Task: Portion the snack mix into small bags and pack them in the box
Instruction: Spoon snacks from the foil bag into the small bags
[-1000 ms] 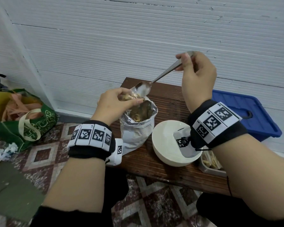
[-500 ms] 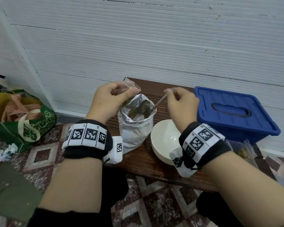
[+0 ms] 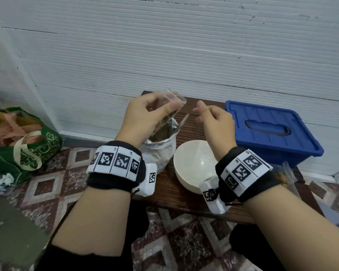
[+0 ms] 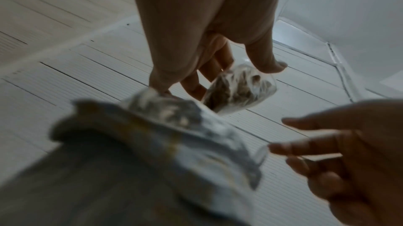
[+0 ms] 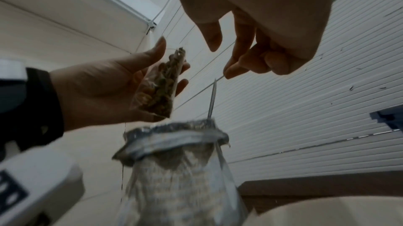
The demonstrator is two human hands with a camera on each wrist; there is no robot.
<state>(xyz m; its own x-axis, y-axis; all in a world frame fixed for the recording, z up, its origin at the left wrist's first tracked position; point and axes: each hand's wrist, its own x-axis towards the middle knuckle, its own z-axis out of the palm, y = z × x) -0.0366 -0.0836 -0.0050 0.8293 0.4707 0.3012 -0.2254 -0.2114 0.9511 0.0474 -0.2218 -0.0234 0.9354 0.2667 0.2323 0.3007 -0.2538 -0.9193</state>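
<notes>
head view: my left hand (image 3: 145,114) pinches a small clear bag (image 3: 172,106) of snack mix between thumb and fingers, held above the foil pouch (image 3: 160,151) that stands upright near the counter's (image 3: 170,194) left edge. my right hand (image 3: 215,122) hovers just right of the small bag, fingers loosely curled and holding nothing. a spoon (image 3: 181,123) leans in the pouch, its handle sticking up out of the mouth, apart from my right fingertips. a white bowl (image 3: 192,163) sits just right of the pouch, toward the counter's front edge. the blue box (image 3: 270,132), lid on, rests at the counter's right end. on the floor to the left lies a green tote bag (image 3: 24,147).

right wrist view: nuts and seeds fill the lower part of the small bag (image 5: 159,88).
</notes>
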